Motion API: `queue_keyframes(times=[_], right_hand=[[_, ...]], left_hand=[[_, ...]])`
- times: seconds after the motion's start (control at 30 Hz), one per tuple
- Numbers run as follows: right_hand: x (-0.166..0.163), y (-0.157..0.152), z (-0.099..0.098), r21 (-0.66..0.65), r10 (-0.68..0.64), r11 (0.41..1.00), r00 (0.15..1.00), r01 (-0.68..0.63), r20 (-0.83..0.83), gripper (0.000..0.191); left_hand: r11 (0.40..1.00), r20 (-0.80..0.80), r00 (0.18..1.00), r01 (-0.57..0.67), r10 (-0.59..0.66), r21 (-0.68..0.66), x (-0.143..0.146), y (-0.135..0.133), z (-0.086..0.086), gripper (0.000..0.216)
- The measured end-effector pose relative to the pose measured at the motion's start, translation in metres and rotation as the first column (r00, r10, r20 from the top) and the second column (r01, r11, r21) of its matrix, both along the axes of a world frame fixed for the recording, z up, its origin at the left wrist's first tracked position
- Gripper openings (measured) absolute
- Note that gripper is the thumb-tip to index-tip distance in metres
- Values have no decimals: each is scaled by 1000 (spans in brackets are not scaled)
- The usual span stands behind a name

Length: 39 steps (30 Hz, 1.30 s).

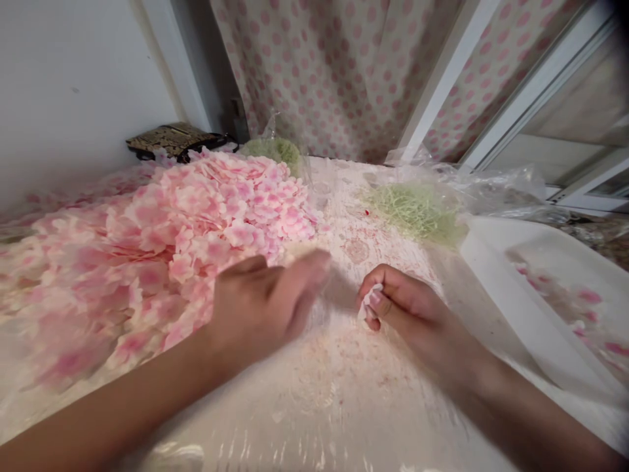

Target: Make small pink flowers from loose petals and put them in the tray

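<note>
Pinched between the thumb and fingers of my right hand [400,305] is a small crumpled whitish petal [369,303]. My left hand [270,295], smeared by motion, hovers at the right edge of a big heap of pink artificial flowers [206,210]. Its thumb stretches toward the right hand, its other fingers are partly hidden, and I see nothing in it. A gap separates the two hands above the pale patterned table cover [319,387].
To the right stands a white tray [511,295] with loose pink petals [587,296] inside. Light green shredded strands [417,210] lie behind my right hand, beside clear plastic [506,187]. A snakeskin-patterned bag [171,136] rests at the back left. A dotted curtain [334,72] hangs behind.
</note>
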State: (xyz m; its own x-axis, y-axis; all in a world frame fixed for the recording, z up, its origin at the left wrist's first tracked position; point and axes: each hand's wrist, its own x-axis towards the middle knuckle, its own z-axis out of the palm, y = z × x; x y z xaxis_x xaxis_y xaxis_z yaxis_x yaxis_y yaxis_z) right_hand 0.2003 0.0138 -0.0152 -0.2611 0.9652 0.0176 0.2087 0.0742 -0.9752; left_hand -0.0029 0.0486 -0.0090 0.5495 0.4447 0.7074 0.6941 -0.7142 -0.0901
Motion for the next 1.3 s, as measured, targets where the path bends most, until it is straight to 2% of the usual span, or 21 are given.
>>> queue_keyframes(times=[0.03,0.1,0.17,0.27,0.4,0.47,0.6,0.7,0.8,0.87,0.93,1.0,1.1,1.17,1.3], right_hand=[[3,2,1,-11,-8,1000,1000,8,-30,18],[8,6,2,-30,-34,999,997,32,-62,15],[13,10,1,-35,-69,997,995,66,-66,12],[18,14,-4,-32,-110,994,993,109,-52,9],[18,15,-10,-27,-116,993,992,115,-55,11],[17,13,-10,-34,-109,994,990,107,-93,12],[14,9,-8,-19,-94,995,991,93,-95,9],[12,7,-8,-45,-99,994,991,95,-88,7],[12,7,-12,-56,-63,997,997,61,-41,6],[11,7,-15,14,-43,999,999,43,25,5],[10,6,-17,132,-39,991,997,29,70,5],[7,4,-18,239,-25,971,996,4,85,8],[3,-2,-16,334,16,941,993,-53,113,16],[-1,-7,-14,368,36,926,992,-79,122,21],[-6,-11,-15,412,40,909,996,-67,75,26]], left_hand=[[985,-2,987,-158,158,-68,0,3,3,22],[894,-110,911,-411,397,-177,-2,11,10,25],[795,-266,820,-563,506,-225,-5,19,17,28],[687,-443,730,-666,521,-289,-11,29,28,30],[592,-564,720,-676,403,-439,-19,37,31,34],[587,-578,748,-639,325,-498,-22,39,28,36],[621,-574,794,-555,198,-553,-24,40,21,29],[653,-596,784,-543,171,-528,-23,39,17,21],[689,-609,773,-539,177,-484,-21,40,15,24],[700,-553,813,-503,183,-507,-18,39,17,25],[680,-395,906,-387,153,-623,-14,35,21,25],[589,-158,986,-164,61,-791,-9,29,25,27],[365,154,987,158,-39,-918,-1,20,25,24],[256,275,960,277,-43,-926,4,15,21,20],[60,419,907,420,-35,-905,9,11,12,20]])
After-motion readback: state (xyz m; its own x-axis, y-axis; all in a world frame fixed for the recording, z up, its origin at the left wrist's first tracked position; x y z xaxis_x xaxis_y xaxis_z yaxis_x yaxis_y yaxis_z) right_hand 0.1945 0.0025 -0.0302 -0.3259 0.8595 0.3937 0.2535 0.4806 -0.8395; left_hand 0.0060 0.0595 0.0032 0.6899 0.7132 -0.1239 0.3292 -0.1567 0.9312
